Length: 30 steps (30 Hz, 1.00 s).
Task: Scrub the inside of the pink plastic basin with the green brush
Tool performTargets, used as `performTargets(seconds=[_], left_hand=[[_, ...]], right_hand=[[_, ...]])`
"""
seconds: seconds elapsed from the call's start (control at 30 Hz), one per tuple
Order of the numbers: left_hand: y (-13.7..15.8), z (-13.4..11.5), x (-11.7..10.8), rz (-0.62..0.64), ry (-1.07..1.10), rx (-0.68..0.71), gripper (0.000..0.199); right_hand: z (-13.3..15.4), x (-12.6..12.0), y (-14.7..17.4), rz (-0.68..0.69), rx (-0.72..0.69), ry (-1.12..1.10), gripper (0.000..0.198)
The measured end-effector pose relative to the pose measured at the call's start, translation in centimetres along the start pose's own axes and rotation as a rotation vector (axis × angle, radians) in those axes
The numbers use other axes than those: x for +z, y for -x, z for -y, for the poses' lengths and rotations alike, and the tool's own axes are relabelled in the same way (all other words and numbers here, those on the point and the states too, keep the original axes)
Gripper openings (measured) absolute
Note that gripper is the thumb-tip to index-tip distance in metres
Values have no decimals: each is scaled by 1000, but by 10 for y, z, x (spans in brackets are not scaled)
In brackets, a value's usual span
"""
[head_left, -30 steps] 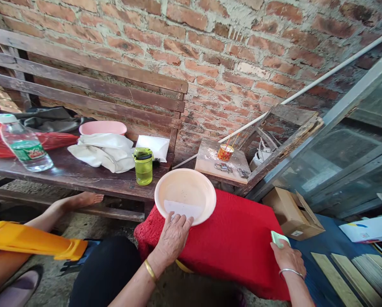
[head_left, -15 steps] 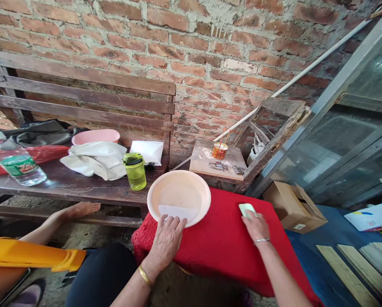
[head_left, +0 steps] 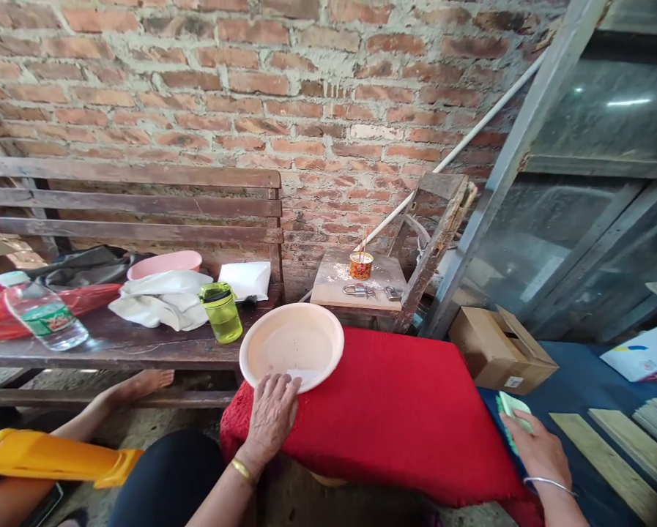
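My left hand (head_left: pixel 273 413) is at the near rim of a cream plastic basin (head_left: pixel 248 351), fingers curled over the edge. Under the fingertips, inside the basin, part of a flat white sheet (head_left: pixel 305 375) shows; the hand hides the rest. A little shallow water with dark specks appears to lie on the basin floor. At the right, my right hand (head_left: pixel 537 443) is closed round a pale green scrub brush (head_left: pixel 513 405) with green bristles, held past the right edge of the red-covered table (head_left: pixel 394 410).
A wooden bench (head_left: pixel 157 355) holds a green drinking bottle (head_left: pixel 222 315), a water bottle (head_left: pixel 50 315), white cloth (head_left: pixel 160 300) and a pink basin (head_left: pixel 166 263). A chair seat (head_left: pixel 328 293) bears padlocks and a red cup (head_left: pixel 360 266). Right lies a cardboard box (head_left: pixel 496 351). Someone's leg (head_left: pixel 94 406) is at the left.
My right hand has carried the brush rightward, off the red cloth and beyond its edge. Less of the white sheet shows, lower in the basin. The camera view has tilted up and turned.
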<state>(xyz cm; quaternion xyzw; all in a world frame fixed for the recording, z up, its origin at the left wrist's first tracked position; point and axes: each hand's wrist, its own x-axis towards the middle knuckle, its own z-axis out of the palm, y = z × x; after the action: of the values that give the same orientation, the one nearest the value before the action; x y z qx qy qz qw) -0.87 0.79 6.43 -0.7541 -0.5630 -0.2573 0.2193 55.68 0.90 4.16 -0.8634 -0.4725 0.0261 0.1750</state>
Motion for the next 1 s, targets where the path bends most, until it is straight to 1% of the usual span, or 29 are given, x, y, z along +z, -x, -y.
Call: performTargets(seconds=[0.03,0.07,0.1,0.17,0.23,0.27,0.3,0.33,0.37,0.4,0.5,0.6,0.67,0.7,0.77,0.9,0.97,1.0], left_hand=[[3,-3,1,-51,-16,-9,33],[7,-8,1,-103,-25,-6,35],[11,-14,1,-144,-22,17,37],[20,-27,1,-167,30,141,40],[28,-40,2,-113,111,302,42],[30,-45,4,-77,139,360,42],[33,-47,6,-42,152,391,43],[35,-48,10,-11,150,395,43],[36,-47,14,13,136,378,43],[38,-45,19,30,112,345,43],[44,-35,34,58,46,236,41],[51,-31,43,77,15,178,38],[53,-33,45,93,7,152,38],[53,-35,45,100,4,139,38],[53,-37,45,106,2,127,37],[51,-38,43,109,-7,123,36],[50,-37,42,119,-13,119,37],[50,-37,42,124,-15,121,37]], right_hand=[[10,0,3,18,39,-59,62],[23,0,8,35,45,-120,62],[36,1,15,47,5,-175,61],[63,5,33,60,-188,-238,52],[86,11,52,115,-412,-250,42],[95,14,60,151,-503,-235,38],[100,16,66,180,-564,-207,36],[102,16,70,198,-595,-166,34],[101,14,70,202,-589,-114,34],[96,11,68,195,-547,-53,34],[71,-5,54,145,-325,154,36],[50,-20,45,36,-135,278,39],[49,-24,46,-21,-92,271,39],[54,-24,49,-31,-114,250,39],[71,-18,60,-24,-254,192,36],[121,4,91,9,-646,65,31],[139,13,103,30,-772,36,33],[144,16,105,42,-808,36,34]])
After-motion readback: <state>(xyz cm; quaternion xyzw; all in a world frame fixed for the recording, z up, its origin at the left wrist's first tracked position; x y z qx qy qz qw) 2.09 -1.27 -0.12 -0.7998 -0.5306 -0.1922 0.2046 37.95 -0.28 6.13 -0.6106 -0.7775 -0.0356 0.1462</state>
